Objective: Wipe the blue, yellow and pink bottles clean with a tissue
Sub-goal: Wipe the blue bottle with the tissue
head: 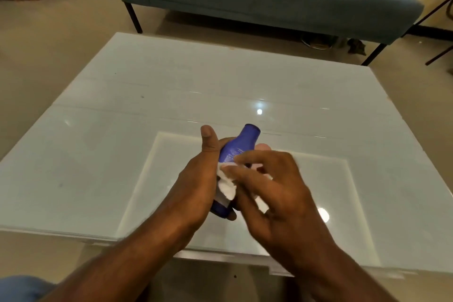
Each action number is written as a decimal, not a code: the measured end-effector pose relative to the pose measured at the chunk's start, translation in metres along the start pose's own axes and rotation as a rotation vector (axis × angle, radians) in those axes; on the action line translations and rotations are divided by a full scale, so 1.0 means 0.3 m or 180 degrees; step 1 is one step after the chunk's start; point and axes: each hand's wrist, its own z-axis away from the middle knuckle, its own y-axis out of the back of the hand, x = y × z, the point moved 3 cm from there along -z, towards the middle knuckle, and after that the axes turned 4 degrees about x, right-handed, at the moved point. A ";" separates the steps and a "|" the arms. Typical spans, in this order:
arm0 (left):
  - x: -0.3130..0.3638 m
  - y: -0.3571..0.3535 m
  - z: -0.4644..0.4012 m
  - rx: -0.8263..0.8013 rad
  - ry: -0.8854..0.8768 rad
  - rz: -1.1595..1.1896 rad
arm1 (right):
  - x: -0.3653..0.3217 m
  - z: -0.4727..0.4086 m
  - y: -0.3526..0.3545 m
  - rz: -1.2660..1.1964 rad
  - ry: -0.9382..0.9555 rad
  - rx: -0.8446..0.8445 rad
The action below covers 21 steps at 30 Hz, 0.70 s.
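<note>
Blue bottle (236,152) is gripped in the closed left hand (196,186) above the glass table (122,130) — cap end tilted away. White tissue (226,184) is pinched against its side by the right hand (277,186).

Above the near part of a glass table (122,154), the left hand (196,179) grips a blue bottle (241,144); the blurred right hand (277,186) presses what looks like a tissue (226,185) against it.

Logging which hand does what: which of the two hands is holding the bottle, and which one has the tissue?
The left hand grips the blue bottle, thumb up along its side. The right hand presses the white tissue against the bottle's body.
</note>
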 end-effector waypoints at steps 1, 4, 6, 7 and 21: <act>0.001 -0.003 0.000 0.0000 0.0043 0.0041 | 0.024 -0.012 0.011 0.0004 -0.0170 0.0078; -0.004 -0.012 -0.006 -0.0075 0.0213 0.0132 | 0.072 -0.026 0.036 -0.0791 -0.0954 0.0423; -0.001 -0.009 -0.007 -0.0107 0.0316 0.0215 | 0.111 -0.028 0.051 -0.1369 -0.1480 0.0794; 0.000 -0.005 -0.006 -0.0103 0.0374 0.0253 | 0.137 -0.029 0.062 -0.1454 -0.1685 0.0966; -0.013 -0.013 0.003 -0.0010 0.0464 0.0127 | 0.116 -0.035 0.042 -0.1623 -0.1811 0.0549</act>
